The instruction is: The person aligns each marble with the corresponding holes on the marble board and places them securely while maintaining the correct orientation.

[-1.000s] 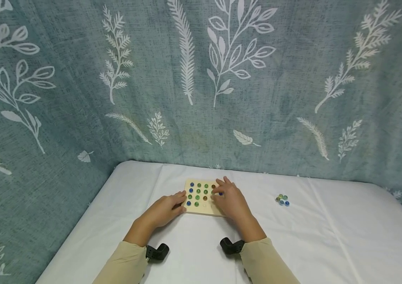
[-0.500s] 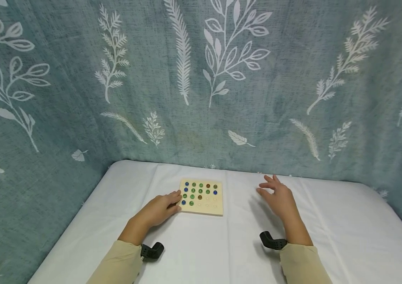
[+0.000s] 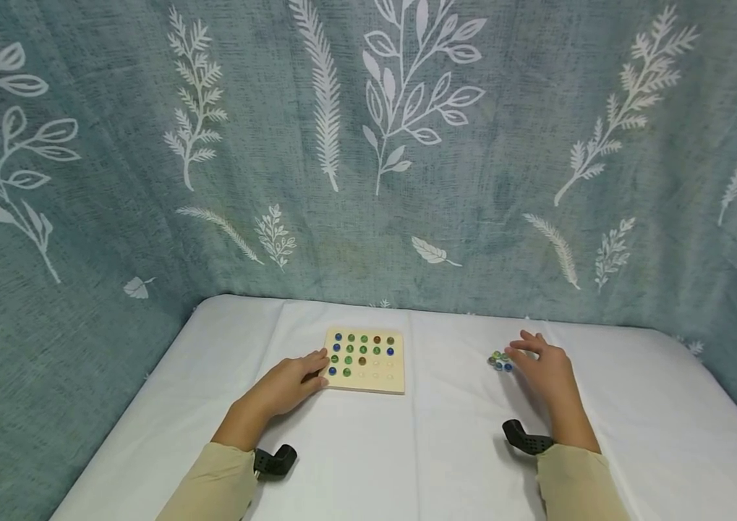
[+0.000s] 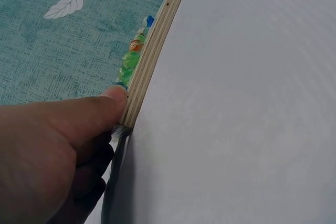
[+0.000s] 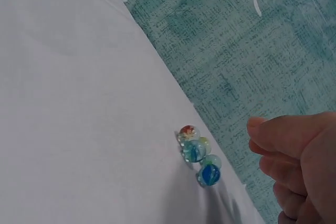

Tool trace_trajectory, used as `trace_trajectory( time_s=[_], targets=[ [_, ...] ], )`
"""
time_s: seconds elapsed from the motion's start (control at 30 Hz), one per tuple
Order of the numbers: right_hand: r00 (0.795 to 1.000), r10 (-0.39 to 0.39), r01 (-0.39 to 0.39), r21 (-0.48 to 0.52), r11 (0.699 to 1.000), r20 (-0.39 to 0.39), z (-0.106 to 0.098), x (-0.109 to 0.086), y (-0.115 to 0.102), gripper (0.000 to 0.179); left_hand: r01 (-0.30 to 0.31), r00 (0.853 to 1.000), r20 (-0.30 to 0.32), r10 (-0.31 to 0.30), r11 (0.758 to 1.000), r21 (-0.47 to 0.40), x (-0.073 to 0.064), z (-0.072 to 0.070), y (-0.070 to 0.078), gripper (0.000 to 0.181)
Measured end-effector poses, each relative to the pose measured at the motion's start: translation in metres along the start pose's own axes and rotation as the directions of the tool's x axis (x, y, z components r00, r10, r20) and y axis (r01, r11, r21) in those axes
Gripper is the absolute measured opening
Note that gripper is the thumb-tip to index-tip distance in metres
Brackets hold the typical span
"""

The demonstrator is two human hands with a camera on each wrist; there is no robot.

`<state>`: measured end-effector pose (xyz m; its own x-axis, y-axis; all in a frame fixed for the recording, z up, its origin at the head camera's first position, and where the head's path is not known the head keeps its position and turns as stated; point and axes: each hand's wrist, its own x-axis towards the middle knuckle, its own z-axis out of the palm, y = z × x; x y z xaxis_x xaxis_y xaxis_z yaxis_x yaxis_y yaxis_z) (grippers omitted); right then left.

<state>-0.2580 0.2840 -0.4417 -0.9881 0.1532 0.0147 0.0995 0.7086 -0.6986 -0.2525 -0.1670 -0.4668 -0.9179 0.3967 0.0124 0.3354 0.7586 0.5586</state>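
Note:
A pale wooden board [image 3: 381, 385] lies on the table with rows of glass marbles [image 3: 364, 349], blue, green and amber, in its hollows. My left hand [image 3: 286, 383] rests at its left edge, fingers extended onto the edge and thumb at the near corner. In the left wrist view, the thumb [image 4: 100, 111] touches the board's layered side [image 4: 157, 45]. Farther right, a small cluster of loose marbles [image 3: 499, 361] sits on the cloth. My right hand [image 3: 547, 373] hovers just right of them, fingers loosely bent. In the right wrist view it appears apart from the marbles [image 5: 195, 150], with nothing visible in it.
White cloth [image 3: 446, 449] covers the table. A teal curtain with white leaf prints [image 3: 505, 181] hangs behind and to the left. Black wrist cameras [image 3: 275, 461] sit on both wrists. Several hollows at the board's near right hold no marbles.
My right hand has left the board and moved right to the loose marbles. More marbles show in the board's right columns, formerly behind that hand. The left hand keeps its place at the edge.

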Motion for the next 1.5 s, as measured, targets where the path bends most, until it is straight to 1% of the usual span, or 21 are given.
trace_trajectory(
  time_s=[0.17,0.3,0.4,0.5,0.7,0.8,1.0,1.23,1.5],
  targets=[
    [1.0,0.013,-0.013,0.039,0.999,-0.01,0.011,0.006,0.005,0.043,-0.007,1.0,0.001,0.007,1.0,-0.006,-0.001,-0.001,-0.002,0.048],
    [1.0,0.008,-0.008,0.067,0.998,-0.008,0.019,0.008,0.009,0.041,-0.018,1.0,0.008,0.018,1.0,-0.021,-0.001,-0.001,-0.003,0.049],
    [1.0,0.007,-0.007,0.075,0.997,-0.003,0.023,0.01,0.012,0.042,-0.021,1.0,0.009,0.022,0.999,-0.025,-0.001,-0.001,-0.003,0.049],
    [1.0,0.023,-0.024,0.079,0.997,0.007,0.027,0.01,0.015,0.043,-0.023,1.0,0.003,0.023,1.0,-0.02,-0.002,0.0,-0.004,0.049],
    [0.999,0.038,-0.04,0.102,0.994,0.018,0.028,0.008,0.017,0.046,-0.023,1.0,-0.008,0.023,1.0,-0.018,-0.002,0.0,-0.001,0.048],
    [0.999,0.026,-0.028,0.095,0.995,0.025,0.028,0.008,0.016,0.047,-0.021,1.0,-0.011,0.02,1.0,-0.015,-0.001,0.0,0.0,0.048],
    [0.999,0.0,-0.003,0.079,0.997,0.04,0.028,0.007,0.014,0.042,-0.018,1.0,-0.012,0.018,1.0,-0.016,-0.001,0.0,0.0,0.047],
    [0.999,-0.011,0.009,0.048,0.999,0.045,0.029,0.006,0.013,0.04,0.004,1.0,-0.007,-0.004,1.0,-0.021,0.0,-0.001,0.001,0.049],
    [0.999,-0.031,0.03,0.02,0.999,0.043,0.029,0.007,0.013,0.036,-0.011,1.0,-0.012,0.01,1.0,-0.013,-0.001,0.0,0.002,0.048]
  ],
)
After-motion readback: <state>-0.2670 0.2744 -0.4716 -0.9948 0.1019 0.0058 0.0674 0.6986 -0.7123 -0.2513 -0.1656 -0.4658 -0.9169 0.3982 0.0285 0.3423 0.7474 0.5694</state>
